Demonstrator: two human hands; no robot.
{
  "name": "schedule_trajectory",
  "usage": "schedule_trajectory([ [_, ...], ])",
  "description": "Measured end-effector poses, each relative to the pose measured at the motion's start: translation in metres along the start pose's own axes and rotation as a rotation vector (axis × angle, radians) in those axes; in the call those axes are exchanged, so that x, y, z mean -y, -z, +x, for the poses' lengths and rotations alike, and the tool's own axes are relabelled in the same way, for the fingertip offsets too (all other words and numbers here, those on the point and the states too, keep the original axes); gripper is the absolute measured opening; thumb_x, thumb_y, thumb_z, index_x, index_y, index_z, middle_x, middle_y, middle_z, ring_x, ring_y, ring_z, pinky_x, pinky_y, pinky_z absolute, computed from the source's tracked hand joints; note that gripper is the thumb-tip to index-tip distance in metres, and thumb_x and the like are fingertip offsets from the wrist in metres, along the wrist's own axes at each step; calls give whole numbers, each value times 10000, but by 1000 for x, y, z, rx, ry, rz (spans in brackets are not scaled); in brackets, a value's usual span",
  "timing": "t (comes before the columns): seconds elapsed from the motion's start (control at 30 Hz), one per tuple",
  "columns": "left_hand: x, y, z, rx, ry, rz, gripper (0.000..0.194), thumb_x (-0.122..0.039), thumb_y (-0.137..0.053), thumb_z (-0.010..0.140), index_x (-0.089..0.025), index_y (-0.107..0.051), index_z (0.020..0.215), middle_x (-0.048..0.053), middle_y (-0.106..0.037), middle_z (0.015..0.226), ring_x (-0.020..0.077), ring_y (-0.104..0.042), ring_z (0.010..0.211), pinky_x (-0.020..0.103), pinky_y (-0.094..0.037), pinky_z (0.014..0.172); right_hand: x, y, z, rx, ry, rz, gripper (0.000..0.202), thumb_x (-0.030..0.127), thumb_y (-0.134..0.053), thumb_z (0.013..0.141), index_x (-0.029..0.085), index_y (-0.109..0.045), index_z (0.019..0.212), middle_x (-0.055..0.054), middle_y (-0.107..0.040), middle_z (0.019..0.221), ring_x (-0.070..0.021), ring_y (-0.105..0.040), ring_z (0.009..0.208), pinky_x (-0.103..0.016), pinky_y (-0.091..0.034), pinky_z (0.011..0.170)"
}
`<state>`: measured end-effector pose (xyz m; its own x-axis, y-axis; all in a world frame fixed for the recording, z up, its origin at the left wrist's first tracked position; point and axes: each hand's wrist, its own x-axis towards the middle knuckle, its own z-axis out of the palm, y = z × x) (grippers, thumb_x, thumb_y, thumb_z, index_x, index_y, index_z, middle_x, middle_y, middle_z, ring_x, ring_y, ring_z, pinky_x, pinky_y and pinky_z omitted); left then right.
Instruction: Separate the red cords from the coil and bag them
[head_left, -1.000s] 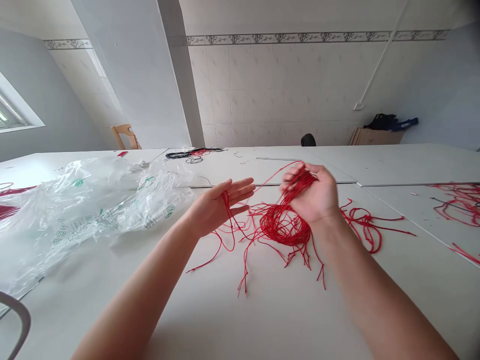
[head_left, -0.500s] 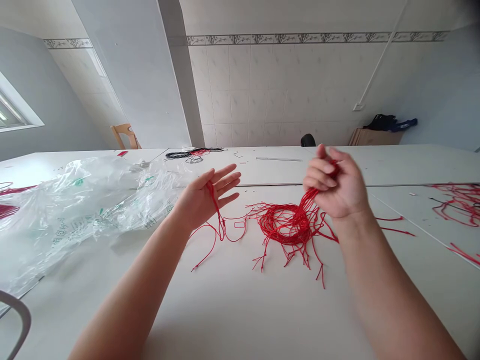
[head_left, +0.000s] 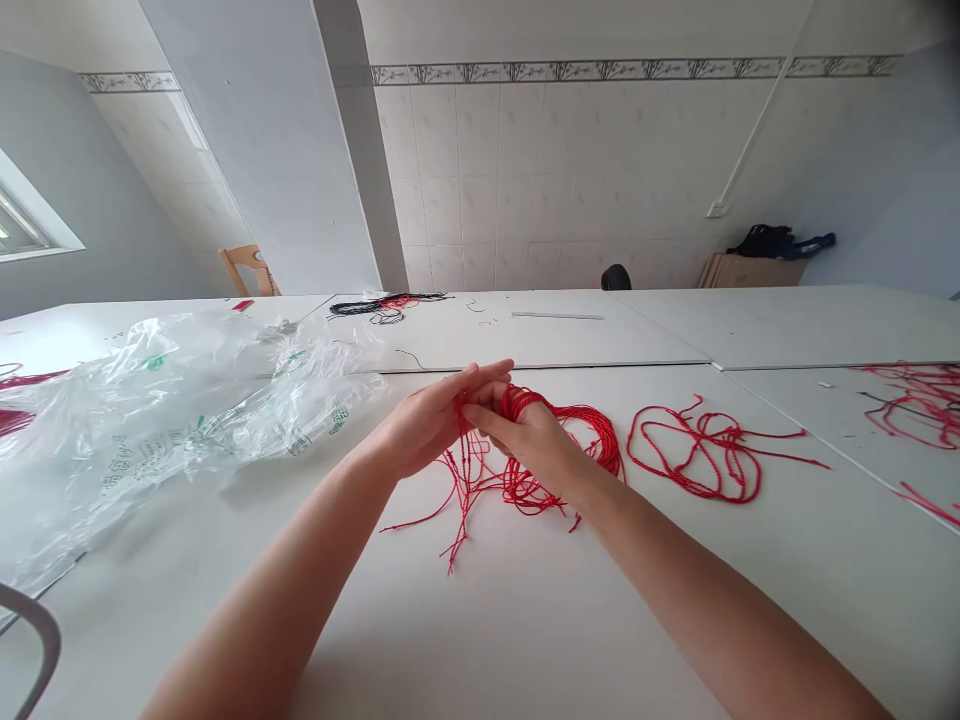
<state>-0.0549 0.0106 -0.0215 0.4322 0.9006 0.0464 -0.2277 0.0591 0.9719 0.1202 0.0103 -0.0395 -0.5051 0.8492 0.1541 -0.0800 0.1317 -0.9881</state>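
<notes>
My left hand (head_left: 424,425) and my right hand (head_left: 529,435) meet over the table, fingertips overlapping. Thin red cords hang from the crook of my left thumb, whose fingers stretch toward the right hand. Fingers of my right hand curl around a strand bundle from the coil of red cords (head_left: 600,430), and its thumb and fingertips are at the cords by the left palm. Part of the coil lies on the table behind the right wrist. Loose knotted ends (head_left: 459,545) dangle below the hands. Just where each strand is pinched is hidden.
A separate loop of red cord (head_left: 727,455) lies right of the coil. Crumpled clear plastic bags (head_left: 225,400) cover the left side. Black cords (head_left: 367,308) and a thin rod (head_left: 557,316) lie farther back; more red cords (head_left: 915,400) are at far right.
My right hand has come left and down with the cord bundle to meet my left hand. The coil's ends have shifted, and the separate red loop on the right is uncovered.
</notes>
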Motion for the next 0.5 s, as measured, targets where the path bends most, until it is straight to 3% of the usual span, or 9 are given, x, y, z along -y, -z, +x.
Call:
schedule_trajectory([
  [0.13, -3, 0, 0, 24, -22, 4, 448, -529, -569, 1040, -253, -764, 1333, 106, -631, 1501, 382, -455, 1475, 535, -377, 1188, 7, 12, 5, 2, 2, 154, 321, 437, -735, 908, 228, -556, 743, 67, -320, 619, -110, -233, 568, -310, -170, 542],
  [0.27, -9, 3, -1, 1, -21, -8, 438, -535, -514, 1062, -277, -781, 1295, 59, -540, 1610, 356, -327, 1570, 528, -339, 1231, 26, 41, 9, -102, 59, 492, 210, 336, -732, 799, 221, -561, 755, 24, -454, 717, -108, -310, 596, -288, -152, 509],
  [0.37, -13, 5, -2, -39, -33, -27, 425, -523, -507, 1066, -284, -787, 1279, 59, -555, 1597, 359, -326, 1575, 552, -319, 1246, 42, 72, 5, -244, 165, 625, 221, 312, -704, 738, 239, -496, 734, 24, -434, 714, -118, -370, 612, -268, -264, 520],
  [0.5, -16, 8, -4, -66, -53, -30, 413, -518, -503, 1069, -303, -777, 1293, 48, -557, 1596, 357, -304, 1588, 570, -295, 1262, 55, 110, -8, -378, 333, 723, 183, 321, -683, 789, 252, -514, 769, 44, -421, 647, -123, -417, 589, -286, -408, 588],
])
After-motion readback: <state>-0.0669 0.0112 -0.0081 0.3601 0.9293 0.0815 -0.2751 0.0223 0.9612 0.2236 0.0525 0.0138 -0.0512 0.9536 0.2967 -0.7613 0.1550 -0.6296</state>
